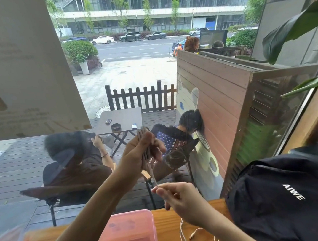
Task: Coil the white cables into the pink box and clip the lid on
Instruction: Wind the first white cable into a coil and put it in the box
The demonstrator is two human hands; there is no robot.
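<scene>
Head view, left hand (138, 153) fingers curled round coiled cable (144, 141), right hand (178, 198) fingers pinching its tail.

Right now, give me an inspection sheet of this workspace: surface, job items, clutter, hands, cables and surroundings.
Surface: wooden counter against a window.
Job's things: pink box on the counter; whether its lid is on cannot be told.
Clutter: black bag marked AIWE at the right of the counter.
Hands: left hand raised, gripping a cable coil; right hand pinching that cable's loose tail below it.
Cables: a second white cable lies loose on the counter beside the box.
Surroundings: outside the glass, seated people, a small table, a fence, parked cars.
</scene>
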